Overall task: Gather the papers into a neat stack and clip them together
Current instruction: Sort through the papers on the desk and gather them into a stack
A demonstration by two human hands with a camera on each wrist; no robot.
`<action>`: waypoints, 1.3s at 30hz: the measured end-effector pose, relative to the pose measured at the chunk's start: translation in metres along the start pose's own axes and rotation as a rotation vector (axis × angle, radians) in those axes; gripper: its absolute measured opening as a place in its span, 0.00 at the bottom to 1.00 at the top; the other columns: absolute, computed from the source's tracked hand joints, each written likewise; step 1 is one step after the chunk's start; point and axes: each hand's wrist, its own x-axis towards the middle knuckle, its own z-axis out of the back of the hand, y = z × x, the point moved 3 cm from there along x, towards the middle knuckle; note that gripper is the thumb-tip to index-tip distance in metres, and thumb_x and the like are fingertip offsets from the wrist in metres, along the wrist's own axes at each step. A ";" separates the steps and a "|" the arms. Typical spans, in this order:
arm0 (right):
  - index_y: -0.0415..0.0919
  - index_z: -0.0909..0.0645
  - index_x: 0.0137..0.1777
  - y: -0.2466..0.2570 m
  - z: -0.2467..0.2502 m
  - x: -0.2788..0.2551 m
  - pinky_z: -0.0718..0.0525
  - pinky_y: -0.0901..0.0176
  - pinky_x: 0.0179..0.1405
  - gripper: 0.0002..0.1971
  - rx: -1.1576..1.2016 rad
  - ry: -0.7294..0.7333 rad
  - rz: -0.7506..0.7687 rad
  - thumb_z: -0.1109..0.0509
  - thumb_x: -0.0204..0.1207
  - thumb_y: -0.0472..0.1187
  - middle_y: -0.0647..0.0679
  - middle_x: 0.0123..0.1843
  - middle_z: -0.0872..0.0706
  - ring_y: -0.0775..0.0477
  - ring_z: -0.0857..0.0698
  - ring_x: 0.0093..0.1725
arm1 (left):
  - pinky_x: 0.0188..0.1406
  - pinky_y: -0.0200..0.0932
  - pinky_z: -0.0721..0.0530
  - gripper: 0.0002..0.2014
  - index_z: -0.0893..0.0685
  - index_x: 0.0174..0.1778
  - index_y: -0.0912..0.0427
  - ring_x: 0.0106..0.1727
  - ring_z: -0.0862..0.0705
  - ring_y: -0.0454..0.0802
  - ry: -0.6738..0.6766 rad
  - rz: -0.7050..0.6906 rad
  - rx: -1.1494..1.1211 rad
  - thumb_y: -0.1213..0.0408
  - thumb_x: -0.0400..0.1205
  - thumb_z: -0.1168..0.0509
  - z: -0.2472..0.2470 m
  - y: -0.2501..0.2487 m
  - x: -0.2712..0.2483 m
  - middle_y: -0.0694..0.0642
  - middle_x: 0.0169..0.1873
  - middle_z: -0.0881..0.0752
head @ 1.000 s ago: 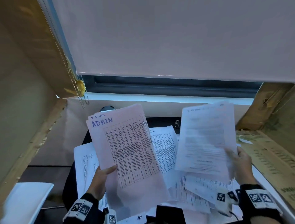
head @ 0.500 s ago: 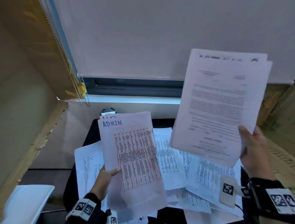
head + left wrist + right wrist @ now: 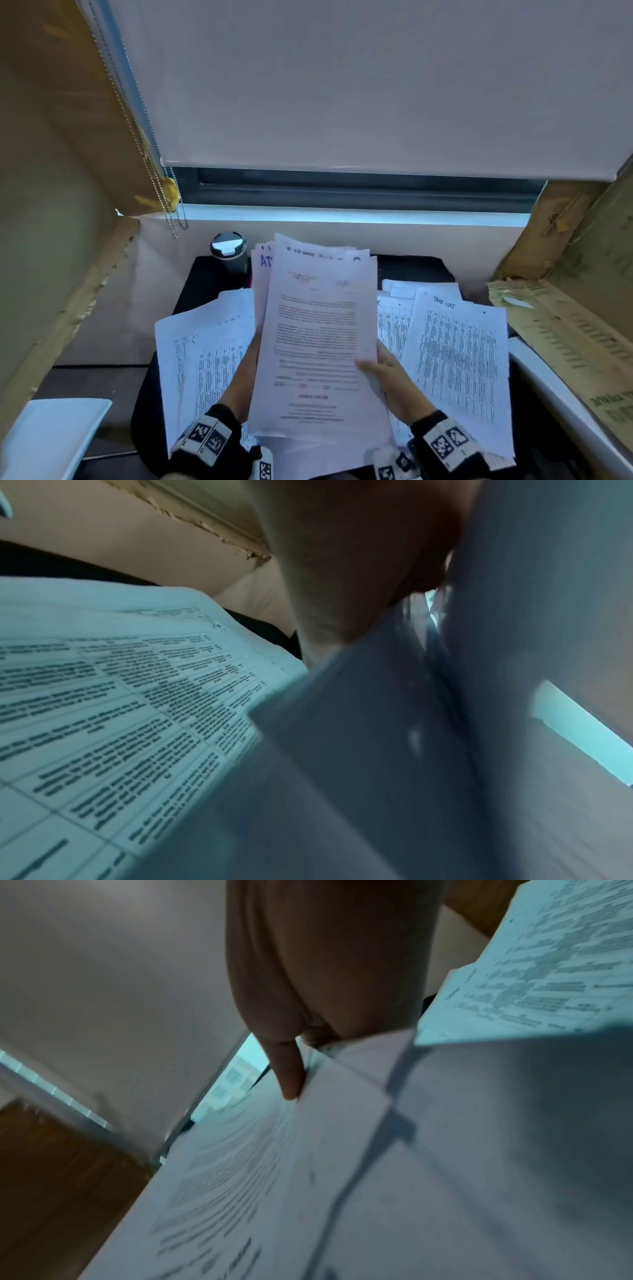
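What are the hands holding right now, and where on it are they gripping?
Both hold one bundle of papers: the left hand under its lower left side, the right hand pinching its lower right edge.

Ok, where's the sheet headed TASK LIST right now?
In the head view the TASK LIST sheet lies flat on the desk at right, just beyond the right hand, beside the cardboard flap.
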 end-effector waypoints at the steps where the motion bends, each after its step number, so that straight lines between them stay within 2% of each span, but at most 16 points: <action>1: 0.34 0.28 0.69 -0.003 -0.004 0.001 0.14 0.51 0.53 0.21 -0.016 0.005 0.004 0.41 0.77 0.21 0.35 0.63 0.14 0.35 0.14 0.61 | 0.47 0.54 0.12 0.30 0.14 0.59 0.60 0.53 0.10 0.62 -0.015 0.019 -0.078 0.41 0.87 0.52 0.006 0.001 0.000 0.66 0.52 0.10; 3: 0.33 0.28 0.68 -0.009 -0.009 0.003 0.13 0.52 0.53 0.21 -0.031 -0.004 0.015 0.42 0.77 0.20 0.34 0.62 0.14 0.37 0.13 0.59 | 0.56 0.62 0.14 0.30 0.15 0.64 0.59 0.60 0.13 0.66 -0.032 0.068 -0.112 0.39 0.86 0.50 0.018 0.005 0.001 0.66 0.58 0.11; 5: 0.35 0.27 0.68 -0.013 -0.013 0.003 0.14 0.52 0.54 0.21 -0.052 0.011 0.006 0.40 0.77 0.22 0.35 0.63 0.14 0.38 0.13 0.60 | 0.61 0.66 0.16 0.25 0.20 0.69 0.62 0.61 0.13 0.67 -0.041 0.101 -0.012 0.50 0.81 0.32 0.028 0.011 0.002 0.67 0.61 0.12; 7: 0.40 0.26 0.69 -0.014 -0.017 0.003 0.15 0.49 0.58 0.19 -0.086 0.102 -0.005 0.37 0.79 0.28 0.39 0.65 0.14 0.39 0.14 0.62 | 0.53 0.62 0.12 0.21 0.22 0.68 0.66 0.55 0.11 0.68 -0.111 0.091 0.079 0.70 0.79 0.29 0.041 0.018 0.005 0.70 0.60 0.12; 9: 0.46 0.24 0.68 -0.013 -0.017 0.006 0.16 0.49 0.59 0.15 -0.169 0.160 -0.045 0.37 0.82 0.42 0.45 0.65 0.14 0.42 0.15 0.63 | 0.48 0.58 0.11 0.18 0.20 0.65 0.67 0.53 0.10 0.68 -0.180 0.059 0.097 0.78 0.79 0.33 0.054 0.022 0.004 0.70 0.58 0.11; 11: 0.48 0.21 0.65 -0.015 -0.006 0.018 0.19 0.51 0.54 0.28 -0.333 0.034 -0.083 0.36 0.72 0.65 0.48 0.64 0.15 0.45 0.16 0.61 | 0.52 0.59 0.13 0.16 0.18 0.63 0.65 0.54 0.10 0.66 -0.234 0.018 0.080 0.77 0.79 0.33 0.065 0.022 0.000 0.67 0.55 0.09; 13: 0.44 0.26 0.69 -0.020 0.021 0.034 0.23 0.46 0.61 0.46 -0.619 -0.300 -0.106 0.33 0.56 0.75 0.44 0.69 0.23 0.41 0.23 0.66 | 0.57 0.61 0.14 0.14 0.16 0.62 0.63 0.55 0.10 0.64 -0.271 -0.012 0.070 0.76 0.80 0.33 0.073 0.020 -0.005 0.63 0.53 0.08; 15: 0.41 0.35 0.77 -0.027 0.045 0.046 0.30 0.38 0.70 0.48 -0.921 -0.528 -0.201 0.28 0.62 0.68 0.39 0.76 0.32 0.35 0.31 0.73 | 0.60 0.63 0.16 0.14 0.16 0.62 0.62 0.56 0.11 0.64 -0.291 -0.027 0.065 0.75 0.81 0.33 0.079 0.019 -0.010 0.62 0.53 0.08; 18: 0.39 0.43 0.80 -0.039 0.058 0.058 0.33 0.38 0.70 0.46 -1.171 -0.550 -0.335 0.26 0.68 0.58 0.40 0.78 0.34 0.36 0.33 0.75 | 0.61 0.64 0.16 0.15 0.17 0.62 0.61 0.56 0.11 0.64 -0.305 -0.034 0.053 0.75 0.81 0.33 0.088 0.019 -0.016 0.62 0.53 0.08; 20: 0.39 0.33 0.73 -0.043 0.059 0.063 0.29 0.43 0.64 0.36 -1.112 -0.565 -0.312 0.24 0.68 0.51 0.40 0.69 0.23 0.37 0.25 0.68 | 0.60 0.64 0.16 0.14 0.17 0.62 0.62 0.56 0.11 0.65 -0.315 -0.038 0.046 0.75 0.81 0.34 0.091 0.020 -0.018 0.62 0.52 0.08; 23: 0.36 0.20 0.43 -0.039 0.060 0.063 0.18 0.46 0.45 0.07 -0.805 -0.575 -0.157 0.27 0.71 0.39 0.41 0.40 0.16 0.40 0.17 0.41 | 0.62 0.65 0.17 0.15 0.17 0.63 0.62 0.57 0.11 0.65 -0.315 -0.033 0.039 0.75 0.81 0.34 0.093 0.022 -0.016 0.62 0.53 0.08; 25: 0.37 0.25 0.32 -0.029 0.071 0.057 0.23 0.51 0.34 0.10 -0.620 -0.653 -0.060 0.29 0.73 0.37 0.42 0.32 0.20 0.42 0.21 0.32 | 0.64 0.67 0.18 0.15 0.17 0.63 0.62 0.58 0.12 0.66 -0.308 -0.028 0.034 0.75 0.81 0.33 0.092 0.023 -0.013 0.63 0.53 0.08; 30: 0.38 0.27 0.32 -0.002 0.131 0.017 0.34 0.57 0.29 0.11 -0.603 -0.894 -0.086 0.32 0.75 0.37 0.44 0.29 0.24 0.45 0.27 0.28 | 0.58 0.68 0.16 0.14 0.17 0.62 0.64 0.54 0.11 0.69 -0.256 -0.009 0.008 0.76 0.81 0.34 0.074 0.027 0.002 0.66 0.52 0.09; 34: 0.39 0.24 0.37 0.003 0.185 -0.034 0.25 0.52 0.42 0.03 -0.790 -1.050 -0.276 0.34 0.70 0.37 0.38 0.41 0.21 0.36 0.23 0.45 | 0.56 0.67 0.15 0.15 0.18 0.63 0.68 0.53 0.11 0.71 -0.196 -0.003 0.006 0.76 0.80 0.33 0.051 0.027 0.016 0.68 0.53 0.09; 36: 0.40 0.23 0.45 0.000 0.202 -0.050 0.28 0.47 0.54 0.06 -0.869 -1.069 -0.403 0.34 0.69 0.41 0.38 0.51 0.27 0.34 0.27 0.59 | 0.52 0.63 0.13 0.15 0.17 0.62 0.67 0.51 0.10 0.69 -0.180 -0.006 0.005 0.77 0.79 0.33 0.042 0.029 0.019 0.68 0.51 0.08; 39: 0.39 0.23 0.53 -0.004 0.217 -0.059 0.28 0.41 0.63 0.15 -0.881 -1.090 -0.479 0.30 0.67 0.41 0.34 0.60 0.27 0.30 0.28 0.64 | 0.50 0.63 0.13 0.14 0.16 0.60 0.66 0.48 0.09 0.68 -0.170 0.002 0.008 0.78 0.79 0.33 0.032 0.032 0.020 0.68 0.50 0.08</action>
